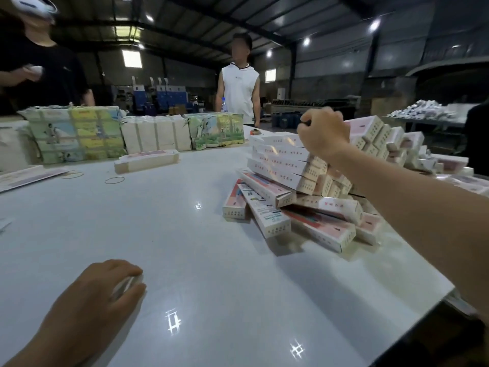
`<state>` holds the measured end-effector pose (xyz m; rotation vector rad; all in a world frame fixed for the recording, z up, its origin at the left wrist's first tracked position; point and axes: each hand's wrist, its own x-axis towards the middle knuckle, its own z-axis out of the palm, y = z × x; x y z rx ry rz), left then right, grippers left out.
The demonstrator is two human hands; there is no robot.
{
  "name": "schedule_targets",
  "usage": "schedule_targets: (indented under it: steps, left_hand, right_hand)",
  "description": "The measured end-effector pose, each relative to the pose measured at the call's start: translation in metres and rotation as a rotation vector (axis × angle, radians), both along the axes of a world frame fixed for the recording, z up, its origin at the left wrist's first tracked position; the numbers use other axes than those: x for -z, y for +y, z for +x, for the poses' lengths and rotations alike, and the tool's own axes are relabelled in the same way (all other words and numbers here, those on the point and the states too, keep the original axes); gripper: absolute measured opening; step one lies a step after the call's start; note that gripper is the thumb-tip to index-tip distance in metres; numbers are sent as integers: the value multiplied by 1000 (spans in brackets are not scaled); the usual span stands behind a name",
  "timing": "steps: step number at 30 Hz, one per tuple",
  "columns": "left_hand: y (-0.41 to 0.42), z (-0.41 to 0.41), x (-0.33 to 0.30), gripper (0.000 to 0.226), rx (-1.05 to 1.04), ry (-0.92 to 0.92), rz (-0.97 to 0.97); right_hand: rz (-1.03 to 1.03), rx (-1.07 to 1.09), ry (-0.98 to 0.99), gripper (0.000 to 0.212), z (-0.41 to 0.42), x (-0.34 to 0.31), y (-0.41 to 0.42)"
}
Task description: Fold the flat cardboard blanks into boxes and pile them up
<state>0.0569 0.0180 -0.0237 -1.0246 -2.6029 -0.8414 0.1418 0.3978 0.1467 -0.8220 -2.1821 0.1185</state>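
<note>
Reaching toward the right of frame, my right hand [324,133] hangs clenched above the pile of folded boxes [299,186]. My left hand [105,290], lower left, rests on the white table [201,260], fingers curled; whether they grip anything I cannot tell. Flat blanks [146,161] lie centre-left.

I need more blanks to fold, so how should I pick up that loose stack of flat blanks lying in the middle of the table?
Probably grip the stack of flat blanks across its short width near the middle, fingers over the far long edge and thumb on the near one, coming from above. It lies flat on the table with both long sides free, and a centred hold should keep the sheets together.
</note>
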Motion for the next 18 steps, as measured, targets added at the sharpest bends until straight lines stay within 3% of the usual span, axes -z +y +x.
schedule_targets:
  steps: [4, 8, 13, 18]
  left_hand:
    - [2, 3, -2, 11, -36, 3, -31]
    - [4, 8, -4, 12, -48, 3, 13]
    - [3, 12, -7, 18, -54, -22, 11]
    - [5, 12, -9, 23, -77, -62, -69]
  right_hand:
    - [119, -350, 115, 27, -8, 1, -68]
    - [47, -725, -94, 24, -16, 59, -149]
    - [-34, -849, -467, 29, -22, 149, -200]
    - [-14, -878, -390, 28, -22, 166, -201]
